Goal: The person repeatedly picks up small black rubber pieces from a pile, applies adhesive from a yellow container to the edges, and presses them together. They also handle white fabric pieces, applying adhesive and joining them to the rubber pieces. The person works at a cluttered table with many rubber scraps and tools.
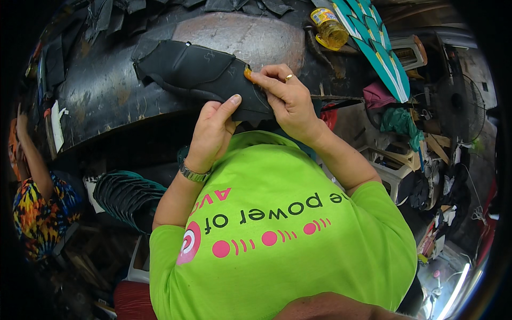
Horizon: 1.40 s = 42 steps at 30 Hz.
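Note:
A black, flat piece of stitched material [202, 72], its shape like an unfolded shoe upper, is held over the near edge of the dark workbench [106, 96]. Seams and thin light lines cross its face. My left hand [212, 128] is closed on its near edge, thumb on top and the other fingers hidden. At its right end my right hand [288, 98] pinches the edge between thumb and fingers. A small orange-yellow thing [248, 73] shows at those fingertips; whether it is a tool or a finger covering, I cannot tell.
A bottle of yellow liquid [329, 29] lies at the far right beside teal panels with white strips [378, 48]. Black scraps [240, 6] cover the bench's back edge. Left of me sit nested dark pieces [128, 197] and another person [42, 208]. A fan [461, 101] stands right.

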Tool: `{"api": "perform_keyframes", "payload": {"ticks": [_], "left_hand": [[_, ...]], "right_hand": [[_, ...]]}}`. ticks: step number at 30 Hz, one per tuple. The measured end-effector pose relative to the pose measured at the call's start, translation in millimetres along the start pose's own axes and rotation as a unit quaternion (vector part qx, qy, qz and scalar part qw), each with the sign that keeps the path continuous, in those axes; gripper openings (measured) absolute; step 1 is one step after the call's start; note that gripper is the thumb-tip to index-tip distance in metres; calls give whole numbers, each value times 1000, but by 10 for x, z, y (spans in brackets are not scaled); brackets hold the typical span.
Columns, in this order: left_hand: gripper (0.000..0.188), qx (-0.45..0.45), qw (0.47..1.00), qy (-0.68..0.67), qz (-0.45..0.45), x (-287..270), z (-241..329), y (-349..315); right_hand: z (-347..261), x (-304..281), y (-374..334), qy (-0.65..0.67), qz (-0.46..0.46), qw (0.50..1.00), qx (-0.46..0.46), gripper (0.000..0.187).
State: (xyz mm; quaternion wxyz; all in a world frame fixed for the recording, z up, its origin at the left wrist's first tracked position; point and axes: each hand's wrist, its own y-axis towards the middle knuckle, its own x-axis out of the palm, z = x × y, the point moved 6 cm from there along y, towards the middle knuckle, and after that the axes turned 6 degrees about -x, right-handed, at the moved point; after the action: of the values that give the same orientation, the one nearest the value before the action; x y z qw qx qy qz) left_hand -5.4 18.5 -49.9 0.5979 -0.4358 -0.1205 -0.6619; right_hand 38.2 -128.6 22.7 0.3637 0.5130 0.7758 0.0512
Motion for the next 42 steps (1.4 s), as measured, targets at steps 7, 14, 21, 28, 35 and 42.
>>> {"api": "perform_keyframes", "payload": {"ticks": [7, 14, 21, 28, 35, 42], "left_hand": [[19, -14, 998, -46, -29, 51, 71, -3], [20, -24, 996, -82, -39, 27, 84, -18], [19, -45, 994, -89, -42, 30, 80, -4], [20, -27, 995, -85, -43, -82, 110, 117], [22, -61, 998, 12, -12, -311, 536, 345], [19, 107, 965, 202, 126, -118, 591, 100]], "right_hand": [[-26, -32, -53, 9, -29, 998, -62, 42], [-39, -104, -100, 37, -44, 991, -121, 37], [-32, -167, -178, 36, -73, 986, -148, 39], [-108, -465, -229, -13, -33, 982, -183, 32], [345, -1163, -139, -169, 94, 979, 68, 30], [912, -1337, -5, -296, -38, 910, 289, 59]]}}
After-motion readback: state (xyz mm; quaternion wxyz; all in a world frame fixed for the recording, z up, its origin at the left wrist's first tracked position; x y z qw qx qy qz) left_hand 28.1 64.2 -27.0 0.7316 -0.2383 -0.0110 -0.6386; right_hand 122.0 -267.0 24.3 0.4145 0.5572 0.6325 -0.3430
